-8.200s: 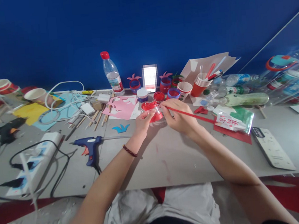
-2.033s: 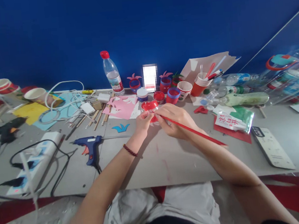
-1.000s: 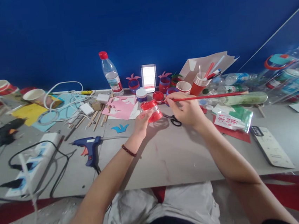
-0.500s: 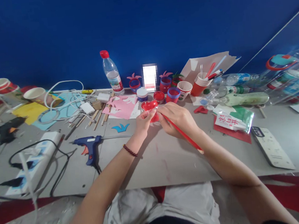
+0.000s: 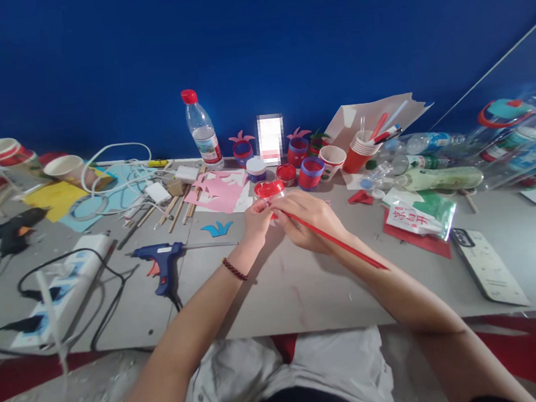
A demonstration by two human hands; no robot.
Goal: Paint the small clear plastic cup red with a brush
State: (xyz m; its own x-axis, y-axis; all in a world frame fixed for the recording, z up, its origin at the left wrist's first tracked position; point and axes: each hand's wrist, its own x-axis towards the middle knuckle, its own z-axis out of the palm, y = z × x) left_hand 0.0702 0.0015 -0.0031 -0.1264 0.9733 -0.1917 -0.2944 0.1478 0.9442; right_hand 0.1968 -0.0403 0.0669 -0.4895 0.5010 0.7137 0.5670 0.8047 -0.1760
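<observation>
My left hand (image 5: 254, 229), closed, grips a small clear cup (image 5: 269, 190) with red paint on it, perhaps a cut bottle bottom. My right hand (image 5: 314, 218) is closed around a red paintbrush (image 5: 348, 246). Its handle slants back over my right wrist, while its tip is hidden by my fingers at the cup. Just beyond the hands stand an open pot of red paint (image 5: 286, 174), a white-lidded jar (image 5: 256, 169) and a red cup with a purple rim (image 5: 311, 173).
A blue hot glue gun (image 5: 163, 258), a blue paper leaf shape (image 5: 217, 228) and a power strip (image 5: 65, 290) lie left. Behind stands a water bottle (image 5: 203, 134). To the right are stacked paper cups (image 5: 360, 151), plastic bottles (image 5: 441, 178) and a phone (image 5: 490, 266).
The paintbrush handle has swung, its back end now farther right over my wrist. My right hand has shifted slightly; my left still grips the cup.
</observation>
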